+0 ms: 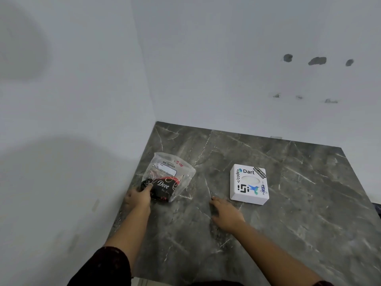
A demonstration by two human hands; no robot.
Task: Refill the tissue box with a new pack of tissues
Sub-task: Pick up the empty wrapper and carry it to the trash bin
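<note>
A clear plastic tissue pack (168, 178) with a black and red "Dove" label lies on the dark marble counter (288, 213), near the left wall. My left hand (138, 198) rests on its near left corner, fingers touching the wrap. A white square tissue box (249, 184) with stickers and an oval slot on top sits to the right, lid closed. My right hand (224, 215) lies flat on the counter with fingers apart, just left of the box's near corner and apart from it.
White walls meet in a corner behind the counter, the left wall running close beside the pack. The counter's right edge drops off at the far right. Bare marble stretches in front of and to the right of the box.
</note>
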